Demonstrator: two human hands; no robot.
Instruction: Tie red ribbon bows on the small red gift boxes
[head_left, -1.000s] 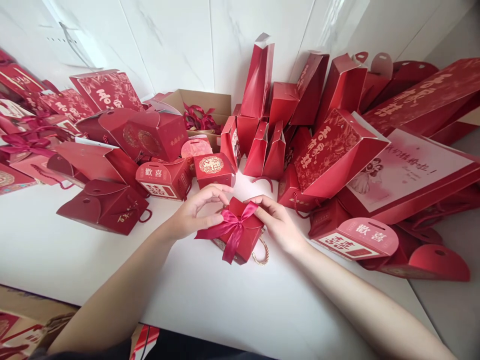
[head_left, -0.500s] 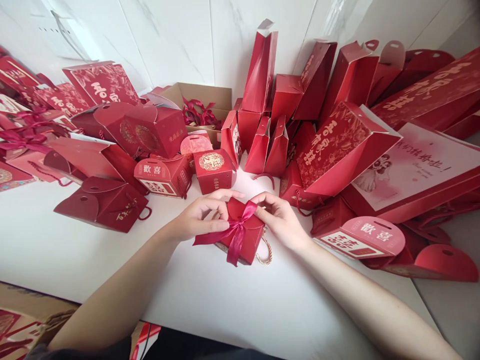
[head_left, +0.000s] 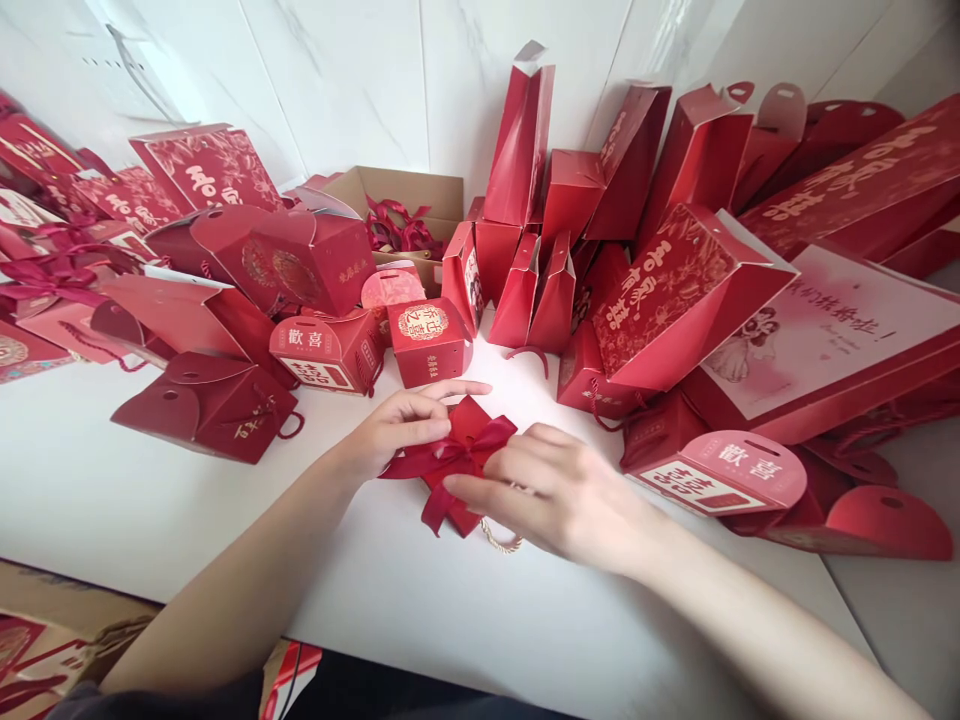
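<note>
A small red gift box (head_left: 475, 418) sits on the white table in front of me, with a dark red satin ribbon (head_left: 431, 458) tied in a bow across its top. My left hand (head_left: 401, 425) grips the box at its far left edge, thumb on top and one finger stretched out behind. Slightly blurred, my right hand (head_left: 559, 490) reaches over the box's right side, its fingers closed at the bow; the fingertips are partly hidden. A gold twisted cord handle (head_left: 501, 540) pokes out beneath my right hand and lies on the table.
Red boxes and bags crowd the white table (head_left: 360, 590) on both sides. A cardboard box (head_left: 442, 190) of ribbons stands at the back against the tiled wall. Close by are a small square box (head_left: 431, 345), a maroon box (head_left: 202, 405) and a pink-lidded box (head_left: 720, 475).
My right hand has moved left and nearer, from the box's far right edge onto the bow. The box has turned and shifted slightly left; my left hand stays at its edge.
</note>
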